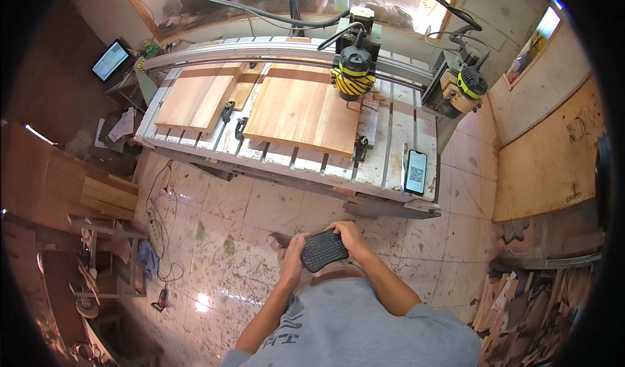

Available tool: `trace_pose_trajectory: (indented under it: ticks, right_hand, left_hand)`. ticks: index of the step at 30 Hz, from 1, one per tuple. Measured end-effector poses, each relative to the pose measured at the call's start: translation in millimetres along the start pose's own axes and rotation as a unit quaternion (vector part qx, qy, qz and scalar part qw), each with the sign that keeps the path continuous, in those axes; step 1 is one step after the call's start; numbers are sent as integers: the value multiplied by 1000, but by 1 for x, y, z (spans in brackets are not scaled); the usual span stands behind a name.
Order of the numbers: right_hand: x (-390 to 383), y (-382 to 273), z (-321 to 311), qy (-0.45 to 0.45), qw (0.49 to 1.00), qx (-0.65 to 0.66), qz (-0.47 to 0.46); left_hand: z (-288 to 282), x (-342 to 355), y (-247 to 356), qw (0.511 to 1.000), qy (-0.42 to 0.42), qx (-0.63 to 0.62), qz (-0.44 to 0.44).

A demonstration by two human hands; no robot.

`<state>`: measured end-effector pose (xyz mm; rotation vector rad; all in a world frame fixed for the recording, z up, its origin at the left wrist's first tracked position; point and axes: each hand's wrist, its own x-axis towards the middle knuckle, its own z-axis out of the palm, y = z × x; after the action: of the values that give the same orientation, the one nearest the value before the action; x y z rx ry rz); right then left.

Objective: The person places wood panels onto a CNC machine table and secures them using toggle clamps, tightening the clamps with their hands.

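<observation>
Between my two hands is a small black handheld keyboard (pixel 324 250), held in front of my body. My left hand (pixel 295 255) grips its left end, and my right hand (pixel 348 237) wraps round its right end. Beyond them stands a CNC router table (pixel 398 133) with a slotted white bed. Two pale wooden panels lie on it, a larger panel (pixel 303 110) in the middle and another panel (pixel 195 97) to the left, with black clamps (pixel 240 128) at their edges. Over the larger panel's right side hangs a black and yellow router spindle (pixel 355 71).
A phone (pixel 415 172) lies on the bed's right front corner. A second spindle (pixel 469 87) hangs at the right end of the gantry. A monitor (pixel 111 60) stands far left. Cables and a red-black tool (pixel 159 300) lie on the floor; wood offcuts (pixel 521 308) are piled lower right.
</observation>
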<state>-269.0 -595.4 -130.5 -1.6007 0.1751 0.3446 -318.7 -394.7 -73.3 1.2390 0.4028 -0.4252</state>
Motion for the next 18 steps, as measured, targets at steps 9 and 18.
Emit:
trace_pose_trajectory:
  ticks: [9, 18]
  right_hand:
    - [-6, 2, 1, 5, 1000, -5, -1]
    - [-9, -2, 1, 15, 999, -42, 10]
  left_hand:
    - [-6, 5, -14, 999, -12, 22, 23]
    - [-3, 2, -14, 1000, -4, 23, 17]
